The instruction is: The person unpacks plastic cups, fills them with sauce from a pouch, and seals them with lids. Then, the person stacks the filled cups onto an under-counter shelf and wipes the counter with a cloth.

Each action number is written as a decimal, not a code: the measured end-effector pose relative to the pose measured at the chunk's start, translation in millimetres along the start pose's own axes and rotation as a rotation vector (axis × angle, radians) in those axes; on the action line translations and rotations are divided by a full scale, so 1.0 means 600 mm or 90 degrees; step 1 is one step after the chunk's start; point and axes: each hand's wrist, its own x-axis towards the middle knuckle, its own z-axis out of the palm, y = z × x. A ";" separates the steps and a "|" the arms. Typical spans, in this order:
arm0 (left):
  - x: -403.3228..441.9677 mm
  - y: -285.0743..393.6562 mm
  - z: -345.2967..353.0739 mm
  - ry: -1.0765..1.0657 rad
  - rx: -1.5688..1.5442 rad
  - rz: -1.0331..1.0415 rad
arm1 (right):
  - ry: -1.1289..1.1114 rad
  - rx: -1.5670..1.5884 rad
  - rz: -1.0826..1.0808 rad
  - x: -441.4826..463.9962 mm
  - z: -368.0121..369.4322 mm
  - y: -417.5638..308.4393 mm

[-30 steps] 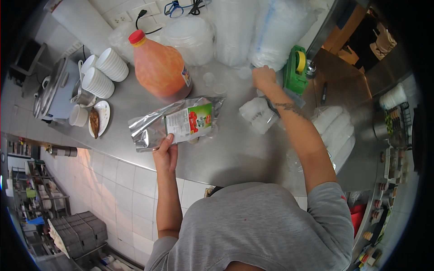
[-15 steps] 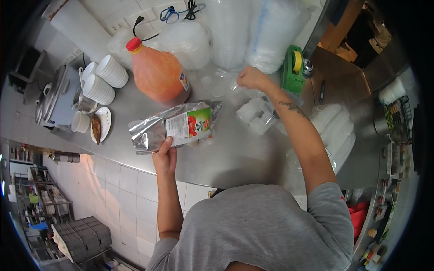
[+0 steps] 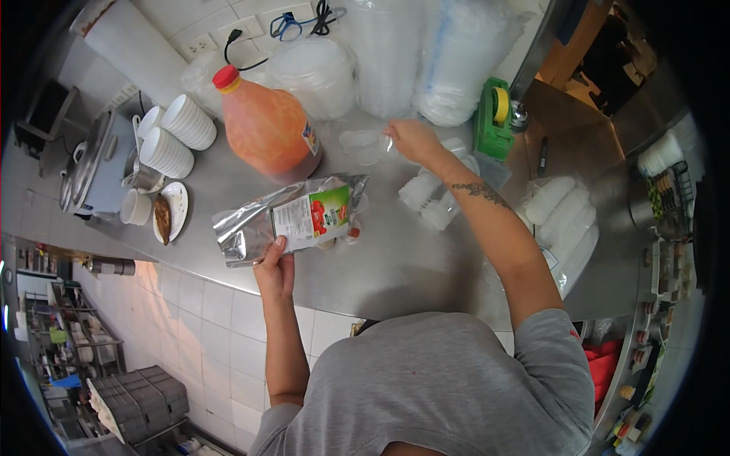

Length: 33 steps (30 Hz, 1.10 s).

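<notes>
One silver pouch (image 3: 287, 219), green-white label (image 3: 310, 216), illegible

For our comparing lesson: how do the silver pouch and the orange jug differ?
The silver pouch is held in the left hand; the orange jug stands unheld on the counter. The pouch is crinkled and shiny; the jug is rounded and red-capped. Both carry printed labels.

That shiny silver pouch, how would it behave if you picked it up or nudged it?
The silver pouch would probably bend rather than stay stiff, since its foil is creased. Its glossy surface could be a little slippery in the left grip. Looking flattish, it seems unlikely to roll.
</notes>
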 end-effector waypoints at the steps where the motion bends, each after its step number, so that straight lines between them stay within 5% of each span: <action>1: 0.000 0.003 0.002 0.001 -0.009 0.000 | 0.007 0.001 0.002 0.001 0.002 0.003; 13: 0.003 0.000 -0.011 0.000 -0.045 -0.013 | -0.001 0.018 0.028 0.011 -0.012 0.005; 19: 0.003 -0.005 -0.012 0.009 -0.061 -0.001 | -0.016 0.052 -0.120 0.023 0.021 0.051; 25: 0.013 -0.019 -0.038 0.023 -0.125 -0.022 | -0.108 0.119 -0.086 0.020 0.009 0.050; 33: 0.012 -0.032 -0.064 0.080 -0.160 -0.068 | -0.026 0.073 0.002 0.015 -0.017 0.020</action>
